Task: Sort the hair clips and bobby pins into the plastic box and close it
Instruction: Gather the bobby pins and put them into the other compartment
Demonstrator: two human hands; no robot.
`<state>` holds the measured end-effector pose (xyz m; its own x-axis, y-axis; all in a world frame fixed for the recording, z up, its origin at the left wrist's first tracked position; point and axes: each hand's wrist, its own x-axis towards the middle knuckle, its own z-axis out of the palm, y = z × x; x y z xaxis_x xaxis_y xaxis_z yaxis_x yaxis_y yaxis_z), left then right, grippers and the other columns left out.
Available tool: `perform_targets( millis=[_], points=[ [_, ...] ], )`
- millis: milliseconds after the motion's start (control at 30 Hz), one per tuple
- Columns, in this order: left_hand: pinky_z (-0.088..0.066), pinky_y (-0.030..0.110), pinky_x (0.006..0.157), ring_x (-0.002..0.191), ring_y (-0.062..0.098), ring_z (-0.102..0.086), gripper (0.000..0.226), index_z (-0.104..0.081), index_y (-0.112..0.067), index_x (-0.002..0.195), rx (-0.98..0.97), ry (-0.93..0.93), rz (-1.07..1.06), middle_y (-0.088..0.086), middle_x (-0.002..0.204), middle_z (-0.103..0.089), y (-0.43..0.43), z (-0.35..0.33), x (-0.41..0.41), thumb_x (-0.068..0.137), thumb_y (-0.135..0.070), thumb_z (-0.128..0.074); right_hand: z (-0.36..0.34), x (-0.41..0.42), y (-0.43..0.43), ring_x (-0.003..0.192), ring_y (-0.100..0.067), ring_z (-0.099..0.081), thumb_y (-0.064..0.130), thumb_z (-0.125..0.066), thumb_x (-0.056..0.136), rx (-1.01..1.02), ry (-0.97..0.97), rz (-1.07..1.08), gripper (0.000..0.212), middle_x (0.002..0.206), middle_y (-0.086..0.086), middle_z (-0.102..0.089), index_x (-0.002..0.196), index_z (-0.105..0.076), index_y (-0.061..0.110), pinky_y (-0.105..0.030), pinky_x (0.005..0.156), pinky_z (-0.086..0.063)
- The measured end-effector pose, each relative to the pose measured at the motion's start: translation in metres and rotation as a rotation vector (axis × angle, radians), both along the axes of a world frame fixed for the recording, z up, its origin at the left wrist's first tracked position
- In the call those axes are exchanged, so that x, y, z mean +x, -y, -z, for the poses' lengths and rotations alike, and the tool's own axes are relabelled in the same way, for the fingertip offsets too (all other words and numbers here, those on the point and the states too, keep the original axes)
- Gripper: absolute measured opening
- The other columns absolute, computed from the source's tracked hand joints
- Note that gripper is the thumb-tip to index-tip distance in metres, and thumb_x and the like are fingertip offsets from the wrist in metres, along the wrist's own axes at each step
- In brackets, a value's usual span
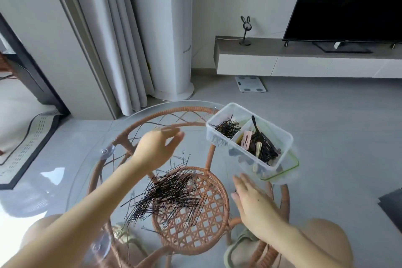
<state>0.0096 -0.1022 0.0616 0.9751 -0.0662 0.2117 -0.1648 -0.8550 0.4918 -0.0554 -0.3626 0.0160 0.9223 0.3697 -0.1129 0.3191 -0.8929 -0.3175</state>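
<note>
A clear plastic box (pixel 280 137) with two compartments stands at the far right of the round glass table (pixel 71 172). Its left compartment holds black bobby pins (pixel 228 127); its right one holds dark hair clips (pixel 264 148) and a pink clip (pixel 247 139). A big pile of loose black bobby pins (pixel 167 193) lies mid-table. My left hand (pixel 157 148) hovers above the pile's far edge, blurred, fingers spread and curled, nothing visibly held. My right hand (pixel 253 200) lies flat and open just below the box. A clear lid with a green rim (pixel 287 171) lies under the box's near corner.
The glass top rests on an orange rattan frame (pixel 191 220) with a woven lower shelf. Beyond the table are grey floor, curtains, a white bathroom scale (pixel 250 84), and a low TV cabinet with a television. My knees show below the table.
</note>
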Motion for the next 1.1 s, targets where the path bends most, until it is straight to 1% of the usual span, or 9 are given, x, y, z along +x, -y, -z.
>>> perform_targets(
  millis=[100, 267, 467, 533, 633, 767, 867, 967, 1100],
  points=[
    [-0.025, 0.038, 0.115, 0.136, 0.018, -0.036, 0.06, -0.054, -0.026, 0.128, 0.087, -0.17, -0.096, -0.001, 0.142, -0.047, -0.03, 0.038, -0.028, 0.089, -0.057, -0.019, 0.021, 0.0, -0.02, 0.144, -0.018, 0.008, 0.03, -0.017, 0.101, 0.029, 0.004, -0.023, 0.052, 0.157, -0.007, 0.003, 0.147, -0.004, 0.011, -0.025, 0.112, 0.011],
    [-0.004, 0.047, 0.119, 0.145, 0.019, -0.012, 0.078, -0.037, -0.029, 0.139, 0.025, -0.207, -0.188, -0.003, 0.152, -0.029, -0.035, 0.068, -0.058, 0.081, -0.067, -0.001, 0.037, -0.006, -0.078, 0.143, -0.009, 0.002, 0.03, -0.018, 0.101, 0.2, 0.121, -0.149, 0.05, 0.156, 0.0, -0.004, 0.147, -0.01, 0.013, -0.022, 0.113, 0.014],
    [-0.002, 0.044, 0.12, 0.145, 0.018, -0.01, 0.078, -0.039, -0.031, 0.138, -0.082, -0.132, -0.227, -0.006, 0.149, -0.034, -0.018, 0.077, -0.08, 0.079, -0.067, -0.002, 0.022, -0.003, -0.109, 0.125, 0.001, -0.037, 0.021, -0.033, 0.1, 0.668, -0.001, -0.107, 0.039, 0.141, -0.005, -0.047, 0.137, -0.04, 0.013, -0.003, 0.105, -0.02],
    [-0.003, 0.042, 0.12, 0.145, 0.019, -0.012, 0.078, -0.041, -0.03, 0.137, -0.133, -0.121, -0.252, -0.004, 0.148, -0.037, -0.015, 0.077, -0.078, 0.079, -0.067, -0.004, 0.016, 0.016, -0.112, 0.105, -0.004, -0.053, 0.021, -0.034, 0.099, 0.754, 0.047, 0.045, 0.035, 0.115, -0.003, -0.064, 0.13, -0.049, 0.012, -0.031, 0.106, -0.039],
    [-0.004, 0.039, 0.12, 0.145, 0.02, -0.013, 0.072, -0.044, -0.029, 0.135, -0.168, -0.108, -0.288, -0.002, 0.148, -0.038, -0.007, 0.076, -0.072, 0.084, -0.066, -0.009, 0.011, 0.055, -0.119, 0.12, -0.024, -0.049, 0.026, -0.032, 0.099, 0.57, 0.06, 0.194, 0.036, 0.123, -0.005, -0.056, 0.13, -0.046, 0.013, -0.056, 0.108, -0.028],
    [-0.008, 0.037, 0.12, 0.144, 0.021, -0.017, 0.055, -0.046, -0.024, 0.134, -0.263, -0.093, -0.364, 0.004, 0.148, -0.038, 0.0, 0.075, -0.062, 0.095, -0.05, -0.02, 0.021, 0.07, -0.135, 0.141, -0.026, -0.02, 0.03, -0.029, 0.1, 0.404, -0.058, -0.017, 0.042, 0.15, -0.007, -0.035, 0.14, -0.038, 0.017, -0.038, 0.115, -0.011],
    [-0.011, 0.039, 0.119, 0.142, 0.022, -0.024, 0.046, -0.05, -0.016, 0.131, -0.331, -0.065, -0.386, 0.007, 0.144, -0.045, 0.006, 0.071, -0.057, 0.098, -0.037, -0.025, 0.025, 0.057, -0.135, 0.139, -0.02, -0.028, 0.025, -0.031, 0.101, 0.505, -0.11, -0.205, 0.039, 0.145, -0.002, -0.043, 0.138, -0.042, 0.02, -0.029, 0.115, -0.01],
    [-0.013, 0.039, 0.119, 0.141, 0.021, -0.027, 0.045, -0.052, -0.015, 0.129, -0.417, -0.1, -0.341, 0.007, 0.139, -0.05, 0.011, 0.064, -0.059, 0.099, -0.035, -0.025, 0.017, 0.04, -0.124, 0.125, -0.009, -0.048, 0.022, -0.035, 0.1, 0.669, -0.245, -0.251, 0.036, 0.134, 0.004, -0.056, 0.134, -0.044, 0.027, -0.033, 0.113, -0.029],
    [-0.024, 0.038, 0.115, 0.138, 0.017, -0.031, 0.054, -0.044, -0.026, 0.134, -0.562, -0.24, -0.209, -0.002, 0.142, -0.046, -0.006, 0.051, -0.074, 0.091, -0.056, -0.031, 0.007, 0.021, -0.096, 0.127, 0.003, -0.04, 0.039, -0.053, 0.089, 0.674, -0.284, -0.225, 0.057, 0.139, 0.009, -0.048, 0.141, -0.028, 0.037, -0.029, 0.11, -0.031]
  ],
)
